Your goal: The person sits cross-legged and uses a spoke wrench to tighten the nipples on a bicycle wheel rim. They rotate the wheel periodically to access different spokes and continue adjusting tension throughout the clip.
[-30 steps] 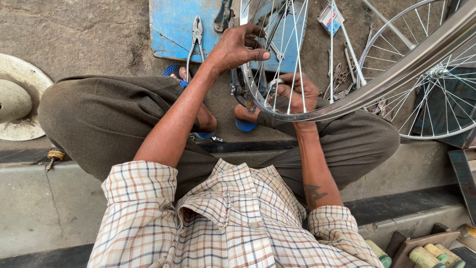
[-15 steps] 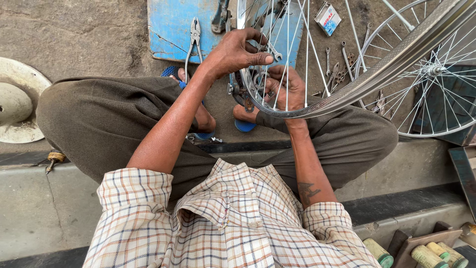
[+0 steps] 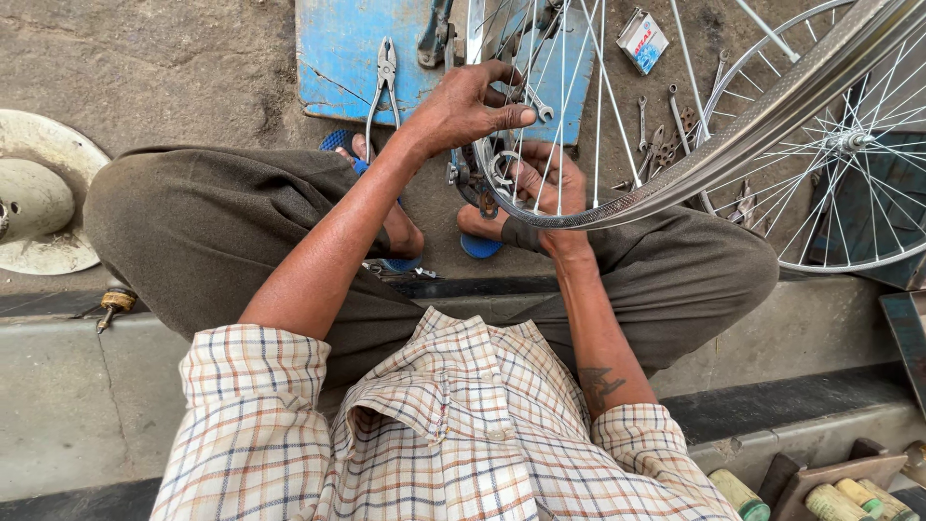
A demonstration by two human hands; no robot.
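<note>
Left hand (image 3: 473, 106) fingers pinch the wheel rim (image 3: 617, 198) over the lap; right hand (image 3: 545, 188) closes behind the spokes (image 3: 569, 87) (thin, bendable). Stiff, light, probably; best held at the rim.

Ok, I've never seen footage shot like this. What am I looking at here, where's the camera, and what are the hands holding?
There is no machine here: a person works with two bare hands. The single picture comes from a camera worn on the person's head, looking down, so you see their checked shirt, their knees and the ground in front of them.

The left hand grips the rim of a shiny bicycle wheel from above, fingers among the spokes. The right hand is behind the spokes at the lower rim, seemingly with a small metal tool; I cannot tell what kind.

On the ground lie a blue board with pliers on it, a few small spanners and a small box. A second wheel stands at the right.
</note>
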